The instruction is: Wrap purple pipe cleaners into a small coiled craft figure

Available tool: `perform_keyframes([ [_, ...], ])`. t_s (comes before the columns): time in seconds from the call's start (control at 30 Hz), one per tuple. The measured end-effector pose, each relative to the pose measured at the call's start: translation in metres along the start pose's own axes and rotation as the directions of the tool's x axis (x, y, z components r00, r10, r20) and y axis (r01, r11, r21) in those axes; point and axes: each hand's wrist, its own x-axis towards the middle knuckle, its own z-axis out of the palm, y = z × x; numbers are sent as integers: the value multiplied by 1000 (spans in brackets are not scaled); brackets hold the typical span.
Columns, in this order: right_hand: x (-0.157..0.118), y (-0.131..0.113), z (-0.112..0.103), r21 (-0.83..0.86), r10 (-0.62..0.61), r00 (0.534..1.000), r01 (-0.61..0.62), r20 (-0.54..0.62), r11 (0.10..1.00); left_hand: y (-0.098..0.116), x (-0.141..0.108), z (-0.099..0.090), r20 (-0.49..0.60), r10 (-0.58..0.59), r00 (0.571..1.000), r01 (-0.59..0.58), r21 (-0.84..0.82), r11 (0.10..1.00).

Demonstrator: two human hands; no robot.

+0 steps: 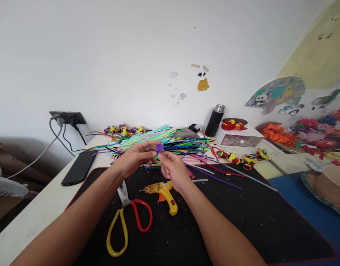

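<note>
In front of me, above the black mat, I hold a small purple fuzzy piece [159, 148] that looks like coiled pipe cleaner, with a bit of green at its lower end. My left hand [135, 158] pinches it from the left. The thumb and fingers of my right hand [174, 169] close on its lower right side, by the green part. Below the right hand lies a yellow hot glue gun [165, 192], its nozzle toward the left. Scissors [125, 199] with one yellow and one red handle rest on the mat, blades slightly apart.
A heap of coloured pipe cleaners [183, 146] spreads behind my hands. Small fuzzy figures [250, 159] lie right. A black phone [78, 168] sits left, near a power strip [67, 117]. A dark flask [214, 121] and white box [239, 137] stand by the wall.
</note>
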Motion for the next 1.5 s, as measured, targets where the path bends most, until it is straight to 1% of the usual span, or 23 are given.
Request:
perform_keyframes([
  [0.27,-1,-3,1,33,10,1000,-11,9,999,1,-2,3,-8,-38,999,37,-95,995],
  [0.47,-1,-3,1,25,24,1000,-24,16,999,-1,0,1,8,-58,998,58,-180,982],
  [0.77,-3,-4,2,28,30,999,-30,20,999,-2,1,3,28,-80,996,85,-251,964],
  [1.0,-2,-4,1,25,31,999,-31,17,999,-3,3,2,39,-77,996,84,-253,964],
  [1.23,-2,-2,1,31,30,999,-30,14,999,-7,5,2,22,-78,997,81,-251,965],
  [1.33,-2,-2,1,36,36,999,-37,19,999,-10,8,0,-12,-79,997,73,-258,963],
  [1.4,-2,-2,1,41,41,999,-41,14,998,-11,9,-5,-79,-65,995,44,-245,969],
  [1.5,-2,-3,1,52,45,999,-45,-1,998,-9,11,-13,-199,-5,980,-36,-203,978],
])
